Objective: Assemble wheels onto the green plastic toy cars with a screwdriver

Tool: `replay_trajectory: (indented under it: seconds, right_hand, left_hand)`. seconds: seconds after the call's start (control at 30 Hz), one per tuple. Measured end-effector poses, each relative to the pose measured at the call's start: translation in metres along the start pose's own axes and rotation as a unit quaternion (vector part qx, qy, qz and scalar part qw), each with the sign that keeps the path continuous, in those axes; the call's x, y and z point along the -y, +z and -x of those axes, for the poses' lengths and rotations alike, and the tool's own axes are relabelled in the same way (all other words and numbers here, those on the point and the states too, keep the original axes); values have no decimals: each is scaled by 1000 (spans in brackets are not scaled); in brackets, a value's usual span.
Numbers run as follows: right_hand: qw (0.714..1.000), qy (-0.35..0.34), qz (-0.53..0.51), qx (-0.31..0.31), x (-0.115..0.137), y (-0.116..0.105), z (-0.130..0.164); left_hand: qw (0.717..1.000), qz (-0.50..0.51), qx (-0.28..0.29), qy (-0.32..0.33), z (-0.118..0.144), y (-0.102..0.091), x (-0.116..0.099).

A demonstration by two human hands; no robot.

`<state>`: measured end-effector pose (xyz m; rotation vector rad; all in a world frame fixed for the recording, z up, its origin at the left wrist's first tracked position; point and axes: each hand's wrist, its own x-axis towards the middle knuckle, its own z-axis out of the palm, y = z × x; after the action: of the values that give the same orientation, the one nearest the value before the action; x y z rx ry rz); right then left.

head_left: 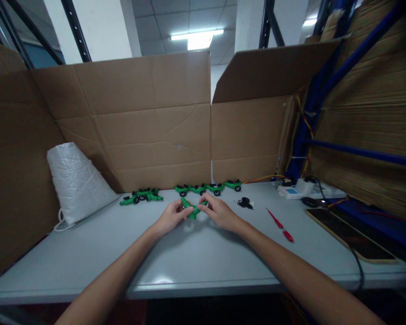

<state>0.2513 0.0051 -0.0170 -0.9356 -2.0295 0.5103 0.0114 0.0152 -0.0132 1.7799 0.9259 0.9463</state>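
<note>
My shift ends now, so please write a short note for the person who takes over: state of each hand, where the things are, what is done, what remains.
Left hand and right hand: both grip one green toy part above the table.
Done, it seems: green toy cars with black wheels in a row at the cardboard wall, and more in a group to the left.
Loose black wheels and red screwdriver lie to the right.
Left: the held piece, apparently unfinished.

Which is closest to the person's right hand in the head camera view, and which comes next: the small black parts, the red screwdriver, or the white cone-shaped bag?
From the right hand:
1. Small black parts, just to its right on the table.
2. Red screwdriver, farther right.
3. White cone-shaped bag, far off on the left, beyond the left hand.
</note>
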Motion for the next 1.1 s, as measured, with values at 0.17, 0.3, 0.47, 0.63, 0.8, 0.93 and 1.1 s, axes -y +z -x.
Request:
replay_trajectory:
  seconds: [0.17, 0.3, 0.47, 0.63, 0.8, 0.93, 1.1]
  right_hand:
    - [998, 2, 62, 15, -1, -5, -1]
    - [970, 53, 235, 9, -10, -20, -3]
    - [888, 157, 431, 27, -23, -49, -2]
    - [836, 238, 495, -2, -30, -69, 4]
    - [820, 278, 500, -7, -30, -71, 7]
    - [818, 295, 494, 9, -29, -68, 8]
    - [821, 288, 492, 33, -29, -65, 9]
  left_hand:
    - [999, 44, -12, 8, 0, -2, -6]
    - [997, 60, -44, -13, 0, -5, -9]
    - [997, 55, -61, -6, 0, -6, -11]
    - [997, 52, -60, -6, 0, -6, -12]
    - [992, 107, -49, -37, 2, -6, -16]
    - [984, 159, -47, -59, 5, -6, -23]
    - [975, 207, -40, -68, 7, -7, -28]
